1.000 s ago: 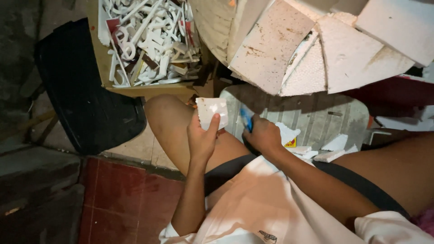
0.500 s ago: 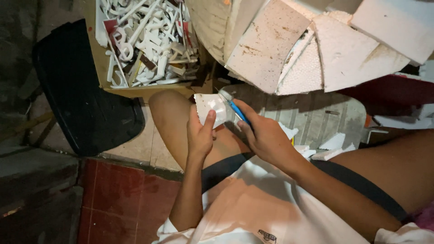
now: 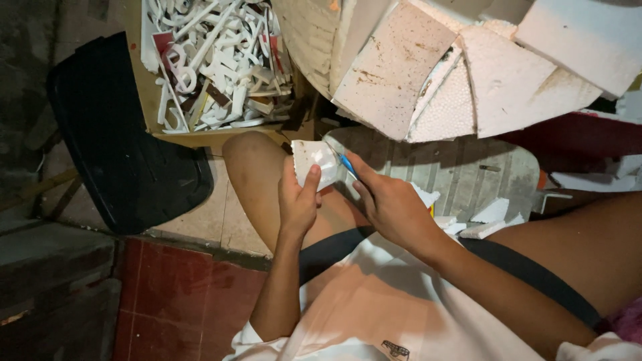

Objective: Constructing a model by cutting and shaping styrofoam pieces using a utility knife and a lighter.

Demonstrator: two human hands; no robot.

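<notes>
My left hand (image 3: 297,200) closes its grip on a small white foam piece (image 3: 313,164), thumb across its face, above my knee. My right hand (image 3: 394,207) pinches a blue-handled cutter (image 3: 348,164), blade on the piece's right edge (short, shallow strokes away from my thumb seem safest). A second ago the cutter sat right of the piece, apart from it.
</notes>
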